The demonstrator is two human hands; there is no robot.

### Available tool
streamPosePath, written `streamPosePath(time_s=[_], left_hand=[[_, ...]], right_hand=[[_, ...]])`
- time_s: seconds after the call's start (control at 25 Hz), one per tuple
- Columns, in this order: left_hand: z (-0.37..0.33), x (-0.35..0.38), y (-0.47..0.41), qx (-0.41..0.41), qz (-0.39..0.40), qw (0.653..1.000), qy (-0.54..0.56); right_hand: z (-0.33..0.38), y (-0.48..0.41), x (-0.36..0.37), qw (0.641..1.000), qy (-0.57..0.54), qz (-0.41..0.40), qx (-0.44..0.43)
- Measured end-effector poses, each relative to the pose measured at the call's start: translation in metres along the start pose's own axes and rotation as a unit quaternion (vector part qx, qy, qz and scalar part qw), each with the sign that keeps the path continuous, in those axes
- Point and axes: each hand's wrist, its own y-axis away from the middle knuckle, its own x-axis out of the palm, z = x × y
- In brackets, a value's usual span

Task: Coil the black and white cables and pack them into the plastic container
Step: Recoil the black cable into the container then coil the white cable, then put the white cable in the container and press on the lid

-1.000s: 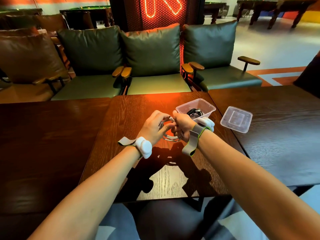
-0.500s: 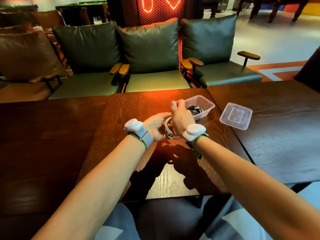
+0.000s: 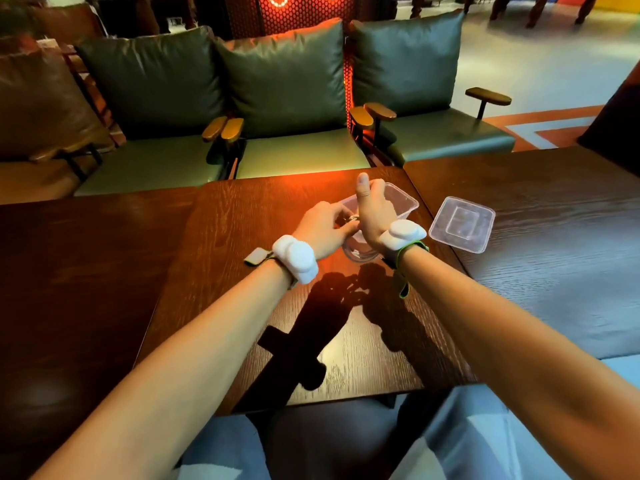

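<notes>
Both hands meet over the middle of the wooden table (image 3: 242, 306). My left hand (image 3: 320, 228) and my right hand (image 3: 372, 213) grip a coil of white cable (image 3: 358, 252), whose lower loop hangs below my right wrist. My right thumb points up. Just behind the hands stands the clear plastic container (image 3: 403, 200), mostly covered by my right hand. The black cable seen inside it earlier is hidden now.
The container's clear lid (image 3: 462, 225) lies flat to the right, on the seam with the neighbouring dark table (image 3: 554, 237). Green armchairs (image 3: 287, 98) line the far edge of the tables. White trackers sit on both wrists.
Both hands have carried the white coil forward toward the container, and my right hand now covers the container and the black cable inside it.
</notes>
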Motion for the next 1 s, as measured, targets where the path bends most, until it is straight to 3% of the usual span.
streamPosePath(time_s=[0.12, 0.28, 0.36, 0.4, 0.48, 0.52, 0.56, 0.64, 0.72, 0.8, 0.88, 1.0], left_hand=[[-0.011, 0.006, -0.007, 0.022, 0.026, 0.980, -0.198], [-0.024, -0.004, -0.024, -0.047, 0.098, 0.964, -0.242], [-0.028, -0.007, -0.034, -0.108, 0.155, 0.972, -0.142], [-0.030, -0.009, -0.035, -0.160, 0.189, 0.969, -0.018], [-0.026, -0.009, -0.036, -0.262, 0.231, 0.893, 0.283], [-0.023, -0.009, -0.035, -0.272, 0.237, 0.856, 0.370], [-0.022, -0.006, -0.037, -0.270, 0.225, 0.845, 0.404], [-0.022, 0.006, -0.048, -0.266, 0.147, 0.883, 0.358], [-0.026, 0.013, -0.063, -0.265, 0.063, 0.930, 0.245], [-0.024, 0.017, -0.077, -0.238, 0.056, 0.963, 0.114], [-0.020, 0.019, -0.087, -0.224, 0.059, 0.973, 0.013], [-0.015, 0.029, -0.096, -0.277, 0.042, 0.957, -0.080]], right_hand=[[-0.008, -0.009, 0.003, 0.998, -0.034, 0.011, 0.053], [-0.015, -0.024, 0.005, 1.000, -0.006, 0.010, -0.005], [-0.020, -0.032, 0.001, 0.999, 0.006, 0.022, -0.039], [-0.023, -0.036, -0.002, 0.998, 0.008, 0.023, -0.063], [-0.025, -0.044, -0.005, 0.994, 0.004, 0.019, -0.106], [-0.025, -0.049, -0.008, 0.993, 0.006, 0.018, -0.113], [-0.025, -0.055, -0.011, 0.994, 0.010, 0.022, -0.104], [-0.027, -0.068, -0.016, 0.997, 0.022, 0.040, -0.057], [-0.034, -0.078, -0.022, 0.998, 0.030, 0.054, -0.020], [-0.044, -0.081, -0.027, 0.997, 0.048, 0.063, -0.006], [-0.055, -0.081, -0.033, 0.994, 0.075, 0.073, -0.010], [-0.072, -0.080, -0.042, 0.986, 0.132, 0.093, -0.032]])
